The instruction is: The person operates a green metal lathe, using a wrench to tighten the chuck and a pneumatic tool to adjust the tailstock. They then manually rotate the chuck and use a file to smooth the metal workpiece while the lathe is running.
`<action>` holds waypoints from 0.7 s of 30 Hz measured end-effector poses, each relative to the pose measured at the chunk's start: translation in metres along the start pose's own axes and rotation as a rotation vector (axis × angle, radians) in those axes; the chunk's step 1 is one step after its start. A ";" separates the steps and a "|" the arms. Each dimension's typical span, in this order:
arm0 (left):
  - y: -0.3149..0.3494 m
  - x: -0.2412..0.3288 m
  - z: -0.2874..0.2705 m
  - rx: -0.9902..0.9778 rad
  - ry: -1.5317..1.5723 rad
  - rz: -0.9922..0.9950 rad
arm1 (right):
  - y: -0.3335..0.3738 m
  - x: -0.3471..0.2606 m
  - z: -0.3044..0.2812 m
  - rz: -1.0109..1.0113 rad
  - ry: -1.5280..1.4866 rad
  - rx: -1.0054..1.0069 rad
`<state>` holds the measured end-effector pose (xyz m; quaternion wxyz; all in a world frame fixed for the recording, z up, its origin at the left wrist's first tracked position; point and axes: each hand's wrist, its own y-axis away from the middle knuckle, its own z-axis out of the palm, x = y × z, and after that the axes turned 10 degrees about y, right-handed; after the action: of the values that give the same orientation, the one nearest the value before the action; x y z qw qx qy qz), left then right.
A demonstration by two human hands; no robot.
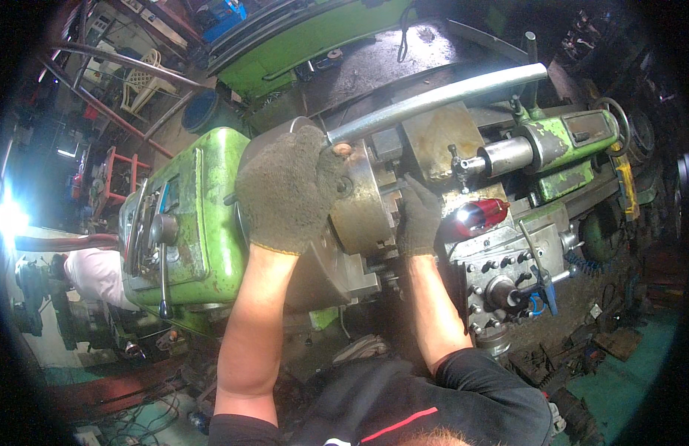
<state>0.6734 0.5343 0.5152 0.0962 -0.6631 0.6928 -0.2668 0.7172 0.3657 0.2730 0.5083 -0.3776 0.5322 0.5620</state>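
A steel lathe chuck sits between my hands, with a square key socket in its side. My left hand, in a dark knit glove, is curled over its upper left part; the fingertips on the far side are hidden, and one bare tip shows at the glove's right edge. Close to that tip ends a long shiny metal pipe; whether the hand touches it, I cannot tell. Against the chuck's jaw side my gloved right hand is closed, fingers together and partly hidden.
Left of the chuck stands the green headstock with its lever. A green tailstock is at the right. Beside my right hand are a red lit object and the tool post with a blue-handled lever.
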 end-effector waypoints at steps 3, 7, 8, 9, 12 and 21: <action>-0.002 0.000 0.000 0.042 0.012 0.019 | 0.000 0.000 -0.002 0.024 -0.026 -0.039; -0.006 -0.007 0.000 0.080 0.194 -0.046 | -0.002 0.009 -0.001 -0.035 0.005 0.014; -0.006 -0.023 0.004 0.082 0.222 -0.002 | -0.001 0.007 -0.001 -0.059 0.028 0.020; -0.004 -0.049 0.011 0.088 0.243 0.036 | 0.003 -0.003 -0.002 -0.087 0.067 -0.011; -0.029 -0.047 0.011 -0.053 0.440 -0.053 | -0.004 0.015 -0.008 -0.195 0.432 0.007; -0.109 -0.012 0.002 -0.640 -0.053 -0.331 | 0.003 -0.001 0.004 -0.087 -0.023 -0.013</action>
<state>0.7705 0.5476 0.5653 -0.1430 -0.7694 0.6218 -0.0312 0.7150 0.3693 0.2751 0.5358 -0.3971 0.5057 0.5473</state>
